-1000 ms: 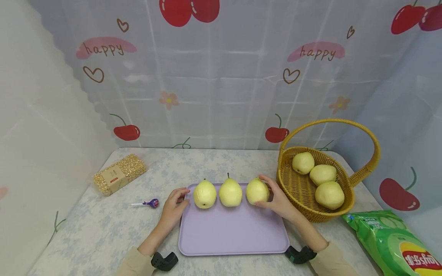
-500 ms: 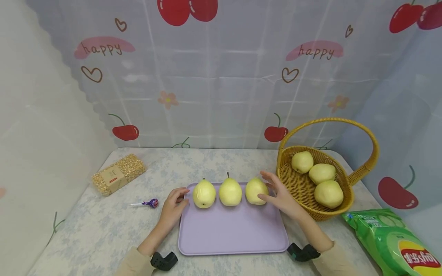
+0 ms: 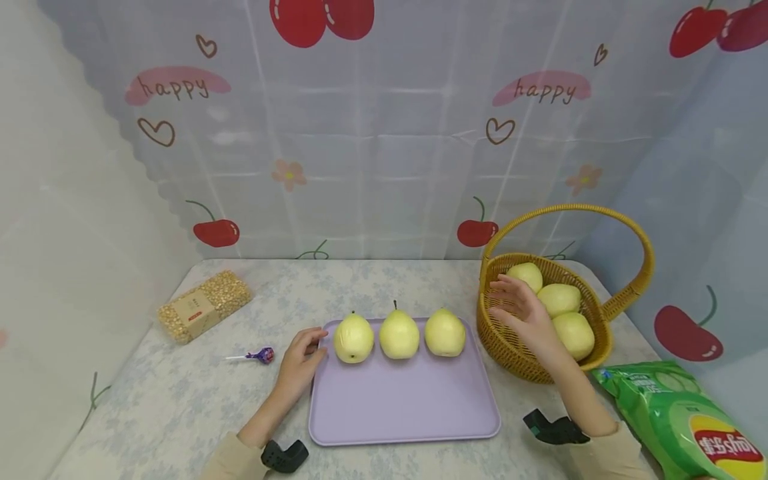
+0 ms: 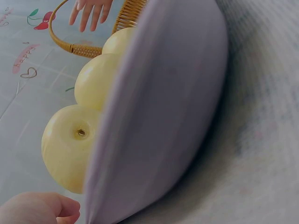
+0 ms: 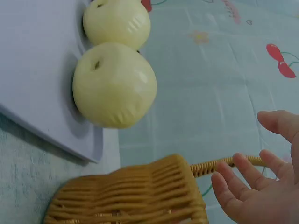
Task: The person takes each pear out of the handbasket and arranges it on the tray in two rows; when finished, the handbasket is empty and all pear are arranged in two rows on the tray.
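Three pale yellow pears, a left one (image 3: 353, 338), a middle one (image 3: 399, 335) and a right one (image 3: 445, 333), stand in a row along the far side of a lilac tray (image 3: 405, 407). My left hand (image 3: 301, 360) rests at the tray's upper left edge, fingers loosely bent, fingertips right at the rim. My right hand (image 3: 528, 320) is over the left part of a wicker basket (image 3: 510, 357), fingers spread and holding nothing. Inside the basket lie a back pear (image 3: 525, 275), a middle pear (image 3: 559, 301) and a front pear (image 3: 574, 335), partly hidden by the hand.
A packet of yellow grains or beans (image 3: 205, 307) lies at the back left, with a purple-wrapped lollipop (image 3: 261, 355) in front of it. At the right front is a green chip bag (image 3: 678, 407). The basket's tall handle (image 3: 645, 260) arches over its opening.
My right hand has let go of the right-hand pear on the tray and moved right, over the basket. The left hand has stayed at the tray edge.
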Demonstrator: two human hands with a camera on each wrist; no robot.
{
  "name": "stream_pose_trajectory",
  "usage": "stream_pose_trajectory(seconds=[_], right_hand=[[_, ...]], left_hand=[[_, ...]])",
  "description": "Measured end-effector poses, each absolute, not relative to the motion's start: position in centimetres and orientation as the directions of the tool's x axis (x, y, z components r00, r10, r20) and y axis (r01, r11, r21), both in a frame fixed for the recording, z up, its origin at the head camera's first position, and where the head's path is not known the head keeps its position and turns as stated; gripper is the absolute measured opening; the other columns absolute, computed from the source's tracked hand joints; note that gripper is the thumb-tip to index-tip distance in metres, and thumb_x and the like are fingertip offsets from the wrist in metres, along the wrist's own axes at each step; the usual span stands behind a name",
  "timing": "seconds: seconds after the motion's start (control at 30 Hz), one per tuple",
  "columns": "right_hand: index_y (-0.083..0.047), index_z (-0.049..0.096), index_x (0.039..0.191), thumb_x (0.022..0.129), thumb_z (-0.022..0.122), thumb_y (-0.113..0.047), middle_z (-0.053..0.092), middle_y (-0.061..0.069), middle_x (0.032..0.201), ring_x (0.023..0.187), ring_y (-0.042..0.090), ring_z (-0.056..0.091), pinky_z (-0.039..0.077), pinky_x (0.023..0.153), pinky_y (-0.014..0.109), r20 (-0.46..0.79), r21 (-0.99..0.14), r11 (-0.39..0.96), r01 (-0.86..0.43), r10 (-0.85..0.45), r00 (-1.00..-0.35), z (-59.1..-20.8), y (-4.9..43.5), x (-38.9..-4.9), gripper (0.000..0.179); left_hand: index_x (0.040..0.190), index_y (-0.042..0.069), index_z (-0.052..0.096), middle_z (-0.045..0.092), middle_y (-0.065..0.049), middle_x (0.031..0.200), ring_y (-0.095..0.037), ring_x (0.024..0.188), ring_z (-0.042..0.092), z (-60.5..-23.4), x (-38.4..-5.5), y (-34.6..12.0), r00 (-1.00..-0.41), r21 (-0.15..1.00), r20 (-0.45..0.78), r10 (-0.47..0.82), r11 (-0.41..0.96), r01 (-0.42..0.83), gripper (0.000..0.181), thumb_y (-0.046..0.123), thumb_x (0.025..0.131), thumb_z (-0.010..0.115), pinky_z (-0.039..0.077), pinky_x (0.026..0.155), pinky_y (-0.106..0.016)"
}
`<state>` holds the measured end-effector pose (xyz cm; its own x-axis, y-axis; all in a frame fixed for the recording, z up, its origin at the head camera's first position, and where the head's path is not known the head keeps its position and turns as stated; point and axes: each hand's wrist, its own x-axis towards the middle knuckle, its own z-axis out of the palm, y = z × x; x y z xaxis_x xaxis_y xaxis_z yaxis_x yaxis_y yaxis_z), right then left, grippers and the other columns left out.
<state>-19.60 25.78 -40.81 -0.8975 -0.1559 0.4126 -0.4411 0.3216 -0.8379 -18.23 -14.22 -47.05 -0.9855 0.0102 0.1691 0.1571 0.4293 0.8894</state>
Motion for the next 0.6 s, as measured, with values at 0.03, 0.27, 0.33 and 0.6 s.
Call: stream_pose_trajectory(seconds=[0.03, 0.27, 0.33, 0.6], right_hand=[[-0.005, 0.037, 0.142, 0.092, 0.057, -0.002, 0.053, -0.011, 0.127, 0.113, -0.001, 0.054, 0.045, 0.088, 0.009, 0.411, -0.840, 0.323, -0.435, -0.143, -0.900, -40.7, 26.2, -19.6, 0.054], [-0.012, 0.038, 0.141, 0.093, 0.057, -0.004, 0.052, -0.020, 0.121, 0.107, -0.008, 0.052, 0.042, 0.085, 0.005, 0.396, -0.836, 0.390, -0.387, -0.060, -0.916, -40.6, 29.3, -19.4, 0.052], [-0.013, 0.038, 0.141, 0.093, 0.057, -0.005, 0.052, -0.020, 0.121, 0.106, -0.008, 0.052, 0.042, 0.085, 0.005, 0.390, -0.835, 0.406, -0.372, -0.040, -0.920, -40.7, 30.2, -19.2, 0.052], [-0.013, 0.037, 0.143, 0.091, 0.060, -0.005, 0.052, -0.021, 0.119, 0.106, -0.007, 0.051, 0.041, 0.083, 0.004, 0.400, -0.805, 0.493, -0.330, 0.040, -0.916, -40.9, 33.0, -18.2, 0.057]], left_hand=[[0.119, -0.007, 0.060, 0.053, -0.024, 0.131, -0.035, 0.110, 0.056, -47.0, -18.2, -14.2, -0.986, 0.890, 0.169, 0.011, 0.428, 0.157, 0.030, -0.001, 0.090, 0.057, 0.048, 0.091, -0.033], [0.118, -0.007, 0.060, 0.053, -0.024, 0.131, -0.036, 0.110, 0.057, -47.8, -18.5, -14.2, -0.983, 0.892, 0.181, 0.010, 0.419, 0.169, 0.030, -0.001, 0.089, 0.058, 0.049, 0.090, -0.031], [0.119, -0.005, 0.061, 0.053, -0.023, 0.132, -0.035, 0.110, 0.057, -48.6, -18.9, -14.4, -0.982, 0.893, 0.191, 0.005, 0.416, 0.175, 0.030, -0.001, 0.089, 0.058, 0.048, 0.090, -0.032], [0.120, 0.005, 0.063, 0.054, -0.013, 0.133, -0.026, 0.110, 0.058, -51.1, -20.2, -15.1, -0.979, 0.882, 0.206, 0.004, 0.432, 0.187, 0.030, 0.006, 0.090, 0.060, 0.048, 0.090, -0.026]])
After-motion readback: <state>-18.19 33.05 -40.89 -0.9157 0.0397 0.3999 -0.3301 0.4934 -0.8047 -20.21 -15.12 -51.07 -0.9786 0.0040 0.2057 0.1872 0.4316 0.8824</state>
